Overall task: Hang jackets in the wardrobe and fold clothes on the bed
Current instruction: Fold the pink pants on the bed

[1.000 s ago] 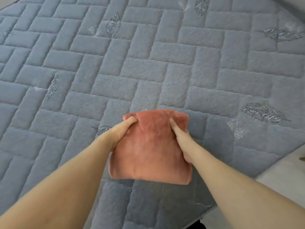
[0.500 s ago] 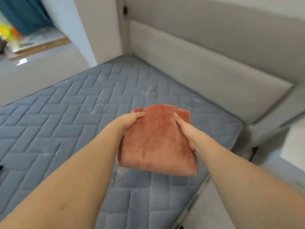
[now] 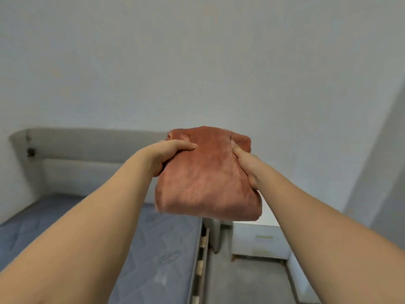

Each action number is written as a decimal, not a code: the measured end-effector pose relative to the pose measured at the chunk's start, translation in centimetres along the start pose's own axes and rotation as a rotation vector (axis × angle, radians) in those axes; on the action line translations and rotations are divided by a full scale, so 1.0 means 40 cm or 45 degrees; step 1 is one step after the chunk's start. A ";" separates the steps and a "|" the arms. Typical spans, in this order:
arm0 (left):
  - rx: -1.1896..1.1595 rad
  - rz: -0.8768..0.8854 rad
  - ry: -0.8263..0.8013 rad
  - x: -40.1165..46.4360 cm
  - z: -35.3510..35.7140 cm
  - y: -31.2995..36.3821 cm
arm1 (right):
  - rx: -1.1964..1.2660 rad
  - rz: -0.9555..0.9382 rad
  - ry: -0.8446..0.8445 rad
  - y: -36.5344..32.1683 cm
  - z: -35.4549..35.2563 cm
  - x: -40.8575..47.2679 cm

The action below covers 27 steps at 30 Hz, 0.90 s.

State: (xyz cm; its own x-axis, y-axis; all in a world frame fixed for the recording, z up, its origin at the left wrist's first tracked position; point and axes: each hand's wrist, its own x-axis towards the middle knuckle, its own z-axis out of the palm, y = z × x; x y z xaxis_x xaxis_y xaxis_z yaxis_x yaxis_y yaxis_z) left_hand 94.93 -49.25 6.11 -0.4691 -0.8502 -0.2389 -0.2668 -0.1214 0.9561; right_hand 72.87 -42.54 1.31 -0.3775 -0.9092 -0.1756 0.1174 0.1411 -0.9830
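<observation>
A folded terracotta-pink plush cloth (image 3: 206,181) is held up in the air in front of me, above the bed's right edge. My left hand (image 3: 168,156) grips its upper left side, thumb on top and fingers underneath. My right hand (image 3: 245,165) grips its upper right side the same way. The grey-blue quilted bed (image 3: 157,255) lies below at the lower left, with nothing on the part that shows. No wardrobe or jacket is in view.
A beige padded headboard (image 3: 87,150) stands against the white wall behind the bed. A white bedside cabinet (image 3: 260,242) sits right of the bed on the grey floor (image 3: 245,281). Wooden slats (image 3: 202,249) show along the bed's right edge.
My head has tilted up from the mattress to the headboard and wall. Both hands have lifted the folded cloth higher, keeping the same grip.
</observation>
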 end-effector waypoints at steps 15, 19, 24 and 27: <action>0.263 0.501 -0.864 -0.008 1.238 0.521 | 0.188 -0.391 0.964 -0.275 -1.159 -0.533; 0.265 0.589 -1.036 -0.031 1.500 0.607 | 0.208 -0.414 1.162 -0.299 -1.371 -0.631; 0.306 0.702 -1.186 -0.004 1.765 0.689 | 0.246 -0.439 1.359 -0.311 -1.578 -0.671; 0.310 0.755 -1.292 0.023 1.910 0.736 | 0.240 -0.467 1.502 -0.330 -1.696 -0.677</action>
State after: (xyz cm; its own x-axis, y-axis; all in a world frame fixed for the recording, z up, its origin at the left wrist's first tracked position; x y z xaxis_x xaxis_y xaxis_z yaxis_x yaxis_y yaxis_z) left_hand 22.31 -14.48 21.05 -0.9931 0.0637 0.0983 0.1143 0.3459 0.9313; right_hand 19.24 6.78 15.40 -0.9969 0.0363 0.0702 -0.0760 -0.1928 -0.9783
